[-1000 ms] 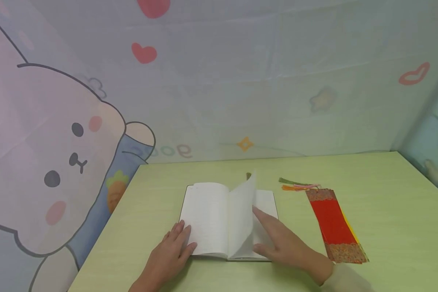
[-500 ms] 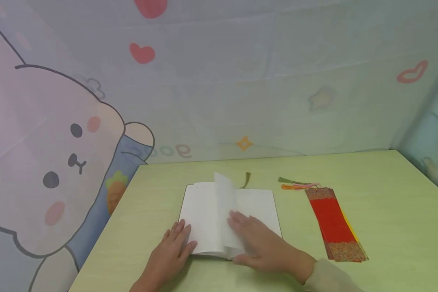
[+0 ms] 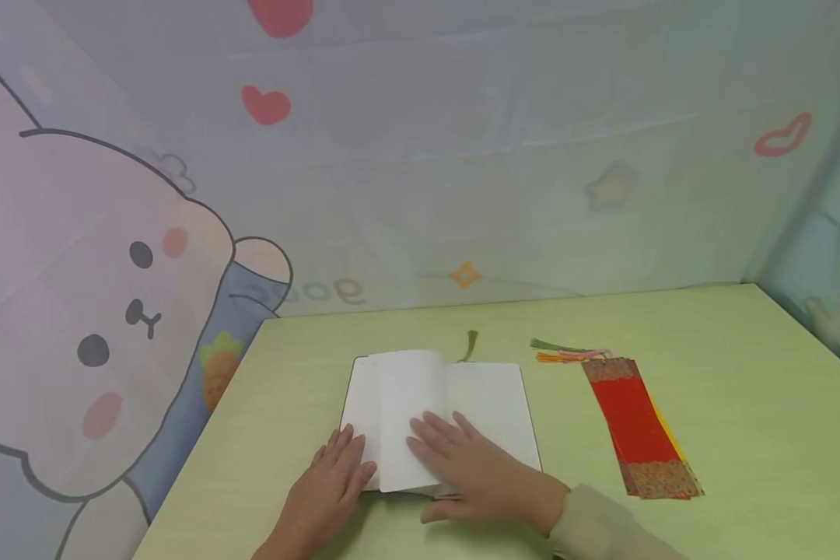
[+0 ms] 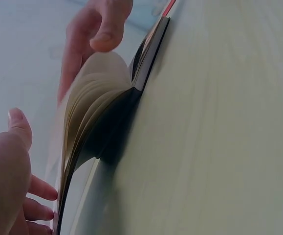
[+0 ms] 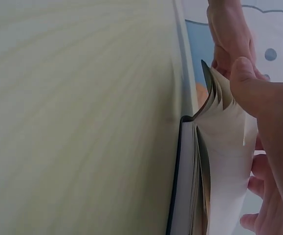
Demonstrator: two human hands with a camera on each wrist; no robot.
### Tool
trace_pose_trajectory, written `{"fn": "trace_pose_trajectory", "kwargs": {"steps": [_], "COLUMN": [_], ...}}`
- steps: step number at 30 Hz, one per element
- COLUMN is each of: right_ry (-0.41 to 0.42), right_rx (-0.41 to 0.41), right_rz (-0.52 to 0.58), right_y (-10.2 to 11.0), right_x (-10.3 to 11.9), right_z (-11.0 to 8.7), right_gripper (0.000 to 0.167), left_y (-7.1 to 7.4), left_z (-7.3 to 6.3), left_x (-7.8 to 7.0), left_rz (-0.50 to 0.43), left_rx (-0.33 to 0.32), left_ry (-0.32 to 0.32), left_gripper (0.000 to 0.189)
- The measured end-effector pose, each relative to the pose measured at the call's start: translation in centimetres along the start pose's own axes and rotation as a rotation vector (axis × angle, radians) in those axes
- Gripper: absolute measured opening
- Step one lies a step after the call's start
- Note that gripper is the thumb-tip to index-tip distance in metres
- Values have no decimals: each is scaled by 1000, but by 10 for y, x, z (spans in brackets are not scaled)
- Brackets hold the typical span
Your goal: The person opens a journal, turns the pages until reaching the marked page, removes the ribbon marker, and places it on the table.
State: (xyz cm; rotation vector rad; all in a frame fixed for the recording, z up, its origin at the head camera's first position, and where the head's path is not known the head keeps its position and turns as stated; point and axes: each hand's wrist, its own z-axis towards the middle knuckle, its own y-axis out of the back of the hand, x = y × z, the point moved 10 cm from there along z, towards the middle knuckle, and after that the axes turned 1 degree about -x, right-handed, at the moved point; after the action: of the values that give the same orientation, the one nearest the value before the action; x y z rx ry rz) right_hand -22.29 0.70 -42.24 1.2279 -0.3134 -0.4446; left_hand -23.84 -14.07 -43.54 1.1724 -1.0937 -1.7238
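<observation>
An open notebook point(image 3: 488, 397) with pale pages and a dark cover lies on the table in the head view. My left hand point(image 3: 325, 486) rests on the lower left edge of the left page, fingers extended. My right hand point(image 3: 479, 474) is spread over the middle, its fingers on a turning page point(image 3: 406, 420) that partly overlaps the left side. A green tassel point(image 3: 470, 344) sticks out beyond the notebook's top. In the left wrist view several leaves point(image 4: 90, 105) arch above the spine. The right wrist view shows the thick right-hand page block point(image 5: 185, 171).
Right of the notebook lies a stack of red bookmarks point(image 3: 640, 424) with patterned ends, a yellow one peeking out beneath. Their green, orange and pink tassels point(image 3: 563, 356) point left. The pale green table point(image 3: 763, 389) meets a printed cloth backdrop point(image 3: 406, 155) behind.
My right hand has moved left across the notebook, turning a page from the right side over toward the left. My left hand has stayed on the left page's edge.
</observation>
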Motion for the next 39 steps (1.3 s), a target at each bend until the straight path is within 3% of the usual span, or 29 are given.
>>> {"fn": "trace_pose_trajectory", "kwargs": {"steps": [9, 20, 31, 39], "right_ry": [23, -5, -46, -167], "right_rx": [30, 66, 52, 95], "right_rz": [-53, -57, -47, 30], "right_y": [-9, -14, -9, -7], "right_x": [11, 11, -6, -36], "right_z": [14, 21, 4, -21], "right_gripper": [88, 88, 84, 75], "left_y": [2, 5, 6, 5], "left_z": [0, 0, 0, 1], "left_x": [-6, -9, -8, -7], "left_rz": [20, 48, 66, 55], "left_rx": [-14, -95, -98, -60], "left_ry": [-19, -76, -84, -74], "left_gripper": [60, 66, 59, 58]}}
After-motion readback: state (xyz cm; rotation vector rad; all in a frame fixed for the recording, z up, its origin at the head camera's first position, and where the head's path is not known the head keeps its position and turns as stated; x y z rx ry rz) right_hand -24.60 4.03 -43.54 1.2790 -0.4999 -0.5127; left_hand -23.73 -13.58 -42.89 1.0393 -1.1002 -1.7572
